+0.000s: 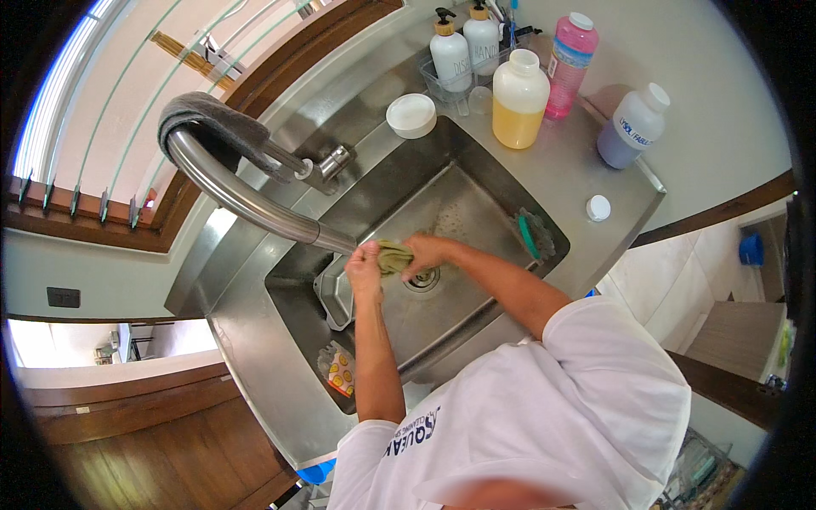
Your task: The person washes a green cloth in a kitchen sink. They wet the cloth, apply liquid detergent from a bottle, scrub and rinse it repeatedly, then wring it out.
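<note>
A bunched olive-green cloth (394, 258) spans the gap between my two hands, just beyond the mouth of the steel faucet (255, 210). My left hand (365, 271) grips its left end, close against the spout. At the other end, my right hand (426, 254) has its fingers around the fabric. Both hands are over the stainless steel sink basin (472, 191), above the round drain (422, 280). Whether water is running cannot be made out. A clear plastic tray (335, 296) lies in the basin, partly behind my left hand and wrist.
A green-edged scrubber (528, 237) sits at the basin's right wall, a patterned sponge (341, 375) at the left. Behind stand a yellow-liquid bottle (519, 105), a pink bottle (572, 67), a purple-liquid bottle (633, 127), pump bottles (450, 57) and a white lid (411, 116). A grey cloth (213, 121) drapes the faucet.
</note>
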`<state>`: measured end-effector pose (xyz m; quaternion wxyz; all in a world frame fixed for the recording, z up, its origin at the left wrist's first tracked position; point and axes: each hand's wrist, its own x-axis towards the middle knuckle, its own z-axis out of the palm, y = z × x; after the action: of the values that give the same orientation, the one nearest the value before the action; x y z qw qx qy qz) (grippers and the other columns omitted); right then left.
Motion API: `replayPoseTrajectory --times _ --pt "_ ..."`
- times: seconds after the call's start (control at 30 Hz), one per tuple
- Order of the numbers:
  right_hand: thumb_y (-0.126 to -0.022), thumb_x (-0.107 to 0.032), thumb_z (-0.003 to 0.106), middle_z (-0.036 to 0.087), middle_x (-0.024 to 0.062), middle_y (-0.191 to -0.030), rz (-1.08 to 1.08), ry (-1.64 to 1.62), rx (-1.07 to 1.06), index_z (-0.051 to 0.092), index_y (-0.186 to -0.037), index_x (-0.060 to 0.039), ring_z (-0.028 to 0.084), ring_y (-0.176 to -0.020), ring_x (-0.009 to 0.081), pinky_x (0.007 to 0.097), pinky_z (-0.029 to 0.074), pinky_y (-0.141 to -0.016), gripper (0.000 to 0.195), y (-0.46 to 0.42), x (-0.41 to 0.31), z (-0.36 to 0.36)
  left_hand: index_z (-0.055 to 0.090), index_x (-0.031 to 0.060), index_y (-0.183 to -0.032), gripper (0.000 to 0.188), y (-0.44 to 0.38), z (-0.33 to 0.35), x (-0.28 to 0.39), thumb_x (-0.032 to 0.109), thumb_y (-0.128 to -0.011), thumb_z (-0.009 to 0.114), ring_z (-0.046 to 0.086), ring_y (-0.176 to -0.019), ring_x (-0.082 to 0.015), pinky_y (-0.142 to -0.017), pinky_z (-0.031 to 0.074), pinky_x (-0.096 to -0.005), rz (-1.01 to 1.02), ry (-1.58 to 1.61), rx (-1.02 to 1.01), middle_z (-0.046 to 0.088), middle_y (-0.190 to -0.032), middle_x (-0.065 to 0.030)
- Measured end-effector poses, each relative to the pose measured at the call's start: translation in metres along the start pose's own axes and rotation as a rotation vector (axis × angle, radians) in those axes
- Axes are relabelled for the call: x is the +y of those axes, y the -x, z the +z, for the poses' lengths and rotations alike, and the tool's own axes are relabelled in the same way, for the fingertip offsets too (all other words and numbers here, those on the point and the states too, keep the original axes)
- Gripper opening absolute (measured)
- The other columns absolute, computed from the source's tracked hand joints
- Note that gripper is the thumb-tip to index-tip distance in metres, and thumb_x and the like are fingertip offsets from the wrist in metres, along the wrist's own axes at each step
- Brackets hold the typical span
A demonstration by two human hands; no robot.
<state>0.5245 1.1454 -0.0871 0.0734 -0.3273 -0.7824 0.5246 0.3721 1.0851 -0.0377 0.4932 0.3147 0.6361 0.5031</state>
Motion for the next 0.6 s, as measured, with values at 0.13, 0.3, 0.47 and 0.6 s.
replayPoseTrajectory --times 0.13,0.3,0.47,0.6 --pt "-0.063 -0.020 0.074 0.063 0.0050 -0.082 0.128 -0.059 0.047 0.061 -0.092 -0.0033 0.056 -0.079 0.0118 0.0267 0.044 -0.070 0.035 0.009 0.033 0.005 0.050 0.0052 -0.079 0.026 -0.002 -0.021 0.007 0.030 -0.087 0.048 0.056 -0.073 -0.0193 -0.065 0.047 -0.0352 -0.020 0.644 0.120 0.056 -0.077 -0.0066" --pt "-0.066 -0.016 0.072 0.061 0.0020 -0.077 -0.184 -0.691 0.429 0.062 -0.088 -0.0048 0.055 -0.075 0.0099 0.0273 0.044 -0.070 0.026 -0.010 0.002 0.038 0.051 0.0099 -0.085 0.026 -0.025 -0.034 -0.050 0.035 -0.085 0.046 0.056 -0.078 -0.0222 -0.067 0.047 -0.0389 -0.440 0.733 0.225 0.057 -0.082 -0.0071" --pt "-0.068 -0.036 0.067 0.057 0.0081 -0.068 -0.236 0.036 0.487 0.059 -0.072 -0.0063 0.056 -0.066 0.0250 0.0331 0.046 -0.061 0.031 -0.005 -0.054 0.091 0.053 0.0086 -0.093 0.023 -0.027 -0.004 -0.142 0.027 -0.084 0.043 0.057 -0.078 -0.0236 -0.068 0.048 -0.0385 -0.367 0.818 0.060 0.058 -0.084 -0.0081" --pt "-0.072 -0.030 0.057 0.057 0.0116 -0.069 -0.162 0.193 0.620 0.055 -0.066 -0.0071 0.056 -0.063 0.0302 0.0400 0.045 -0.056 0.024 -0.012 -0.020 0.069 0.054 0.0079 -0.095 0.023 -0.013 0.028 -0.115 0.025 -0.083 0.043 0.057 -0.079 -0.0238 -0.069 0.048 -0.0382 -0.531 0.819 0.206 0.058 -0.086 -0.0084"
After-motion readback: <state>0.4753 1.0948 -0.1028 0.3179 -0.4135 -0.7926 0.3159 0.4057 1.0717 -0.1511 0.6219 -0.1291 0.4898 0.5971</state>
